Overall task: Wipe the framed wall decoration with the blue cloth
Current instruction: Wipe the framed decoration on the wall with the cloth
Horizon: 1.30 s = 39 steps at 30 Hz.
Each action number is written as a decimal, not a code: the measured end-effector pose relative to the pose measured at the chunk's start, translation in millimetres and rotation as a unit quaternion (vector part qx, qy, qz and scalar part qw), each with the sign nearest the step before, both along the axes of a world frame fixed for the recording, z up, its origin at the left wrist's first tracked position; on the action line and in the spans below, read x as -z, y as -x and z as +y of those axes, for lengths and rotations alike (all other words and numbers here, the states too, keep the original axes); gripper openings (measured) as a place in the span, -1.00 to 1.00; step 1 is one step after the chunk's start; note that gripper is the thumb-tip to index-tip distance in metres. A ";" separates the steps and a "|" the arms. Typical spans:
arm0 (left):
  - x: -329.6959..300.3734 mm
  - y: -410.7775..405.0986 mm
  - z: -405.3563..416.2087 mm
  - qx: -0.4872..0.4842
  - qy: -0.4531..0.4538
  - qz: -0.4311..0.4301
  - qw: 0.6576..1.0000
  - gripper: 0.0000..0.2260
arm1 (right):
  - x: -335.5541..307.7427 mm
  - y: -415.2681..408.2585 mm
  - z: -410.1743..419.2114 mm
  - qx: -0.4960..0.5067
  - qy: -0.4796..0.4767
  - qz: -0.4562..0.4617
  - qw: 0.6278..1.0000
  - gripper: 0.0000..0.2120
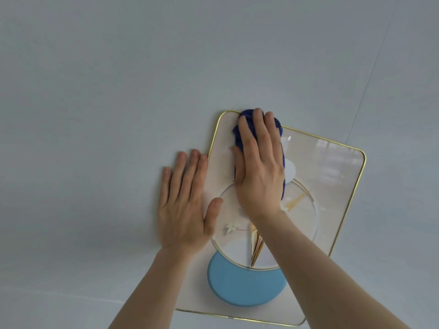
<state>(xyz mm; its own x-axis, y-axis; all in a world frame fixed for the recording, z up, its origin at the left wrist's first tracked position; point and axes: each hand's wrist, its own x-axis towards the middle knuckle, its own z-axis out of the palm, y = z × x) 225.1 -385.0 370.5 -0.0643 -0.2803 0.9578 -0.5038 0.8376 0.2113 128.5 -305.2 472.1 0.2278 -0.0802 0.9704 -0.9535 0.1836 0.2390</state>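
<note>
The framed wall decoration [332, 176] hangs on a pale wall, a cream panel with a thin gold rim, a gold ring, gold leaf shapes and a light blue crescent at its lower part. My right hand [259, 172] lies flat on the dark blue cloth [247, 115], pressing it against the panel's upper left area near the top edge. The cloth shows above the fingertips and along both sides of the hand. My left hand [185, 205] rests flat with fingers apart over the frame's left edge, its thumb on the panel.
Plain pale wall [118, 91] surrounds the frame on all sides. A thin seam [370, 74] runs diagonally through the wall at the upper right. The glossy right part of the panel carries reflections.
</note>
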 end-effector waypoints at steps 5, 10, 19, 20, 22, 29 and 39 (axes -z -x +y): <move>2.1 0.7 -0.3 0.003 0.008 0.012 1.000 -0.37 | 39.7 -10.9 -4.3 -0.045 -0.101 0.061 0.992 -0.59; -1.6 -2.2 -0.2 -0.015 0.003 -0.008 1.000 -0.34 | 52.9 -2.2 6.6 -0.055 -0.135 0.068 0.987 -0.55; 2.6 -3.0 -1.3 -0.006 0.020 0.006 1.000 -0.35 | 51.0 27.9 28.4 -0.018 -0.091 0.067 0.993 -0.64; 2.4 -2.9 -1.4 -0.005 0.021 0.009 1.000 -0.35 | 56.1 22.2 24.0 -0.022 -0.058 0.022 0.998 -0.65; 2.2 -1.1 -1.2 -0.002 0.021 0.014 1.000 -0.36 | 68.0 10.4 14.0 -0.026 -0.019 -0.036 0.999 -0.65; 2.6 -1.5 0.0 -0.007 0.012 0.000 1.000 -0.36 | 90.6 23.1 29.5 -0.030 -0.120 0.027 0.992 -0.57; -8.8 -24.0 21.3 0.017 -0.058 -0.063 0.996 -0.34 | 175.4 23.9 134.1 0.061 -0.436 -0.006 0.898 -0.39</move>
<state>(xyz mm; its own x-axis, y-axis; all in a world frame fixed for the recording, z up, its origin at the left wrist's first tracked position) 249.1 -363.6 379.3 -0.1930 -0.3837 0.9031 -0.5038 0.8285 0.2444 104.6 -171.1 296.7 0.1553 -0.8348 0.5283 -0.9424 0.0352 0.3327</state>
